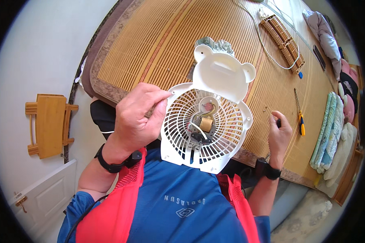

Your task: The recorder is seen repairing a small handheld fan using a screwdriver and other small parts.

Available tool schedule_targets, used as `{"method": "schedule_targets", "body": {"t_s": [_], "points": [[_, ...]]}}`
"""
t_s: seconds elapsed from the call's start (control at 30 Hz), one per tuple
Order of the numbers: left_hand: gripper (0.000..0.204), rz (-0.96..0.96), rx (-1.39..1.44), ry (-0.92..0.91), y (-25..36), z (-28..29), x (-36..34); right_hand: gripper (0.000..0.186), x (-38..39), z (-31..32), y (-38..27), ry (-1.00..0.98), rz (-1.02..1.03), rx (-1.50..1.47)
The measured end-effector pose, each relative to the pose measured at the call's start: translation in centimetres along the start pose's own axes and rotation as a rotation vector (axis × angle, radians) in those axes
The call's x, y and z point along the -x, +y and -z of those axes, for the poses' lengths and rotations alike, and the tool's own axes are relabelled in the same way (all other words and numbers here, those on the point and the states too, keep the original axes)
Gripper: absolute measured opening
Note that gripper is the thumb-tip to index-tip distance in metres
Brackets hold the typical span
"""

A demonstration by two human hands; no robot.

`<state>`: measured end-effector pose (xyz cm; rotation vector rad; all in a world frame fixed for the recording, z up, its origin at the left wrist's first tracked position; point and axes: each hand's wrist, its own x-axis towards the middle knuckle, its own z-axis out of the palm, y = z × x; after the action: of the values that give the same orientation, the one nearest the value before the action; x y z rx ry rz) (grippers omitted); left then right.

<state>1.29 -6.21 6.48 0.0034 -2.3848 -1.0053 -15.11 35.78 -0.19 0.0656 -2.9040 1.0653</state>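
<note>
A white fan housing [164, 150] with a round slatted grille stands before my chest, with its motor [204, 128] and wires exposed in the middle. At its top sits a white bear-head-shaped panel [220, 77] with two round ears. My left hand [138, 115] is closed in a pinch, thumb and forefinger at the housing's upper left corner beside a screw hole. Whether a small part is between those fingertips is hidden. Off to the right, my right hand [280, 135] is curled round a small black object [278, 122], mostly covered by the fingers.
A screwdriver [301, 121] with a yellow and black handle lies on the bamboo mat [150, 44], right of my right hand. Farther off are a brown slatted bundle [283, 42] with a white cord, a dark phone [319, 57] and folded bedding [327, 131]. A wooden stool [50, 126] stands left.
</note>
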Motion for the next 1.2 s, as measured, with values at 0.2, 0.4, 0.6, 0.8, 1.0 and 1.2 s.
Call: {"method": "schedule_targets", "body": {"t_s": [0.2, 0.4, 0.6, 0.8, 1.0, 1.2], "points": [[0.022, 0.013, -0.002, 0.008, 0.1, 0.0, 0.2, 0.017, -1.1, -3.2, 2.3, 0.021, 0.186, 0.063], [0.021, 0.020, -0.026, -0.024, 0.1, 0.4, -0.1, 0.012, -0.7, -3.5, 1.7, 0.057, 0.186, 0.116], [0.022, 0.011, -0.027, -0.046, 0.1, 0.2, -0.1, 0.014, -0.4, -3.7, 0.8, 0.068, 0.170, 0.042], [0.022, 0.009, 0.028, -0.038, 0.3, -0.5, -0.1, 0.010, -1.2, -3.4, 2.8, 0.074, 0.258, 0.074], [0.023, 0.023, 0.044, -0.061, 0.4, -0.1, 0.2, 0.014, -0.5, -3.4, 1.5, 0.009, 0.047, -0.020], [0.027, -0.082, 0.130, -0.154, 1.2, 0.0, -0.1, 0.011, 4.7, 1.5, -10.3, -0.159, -0.025, -0.315]]}}
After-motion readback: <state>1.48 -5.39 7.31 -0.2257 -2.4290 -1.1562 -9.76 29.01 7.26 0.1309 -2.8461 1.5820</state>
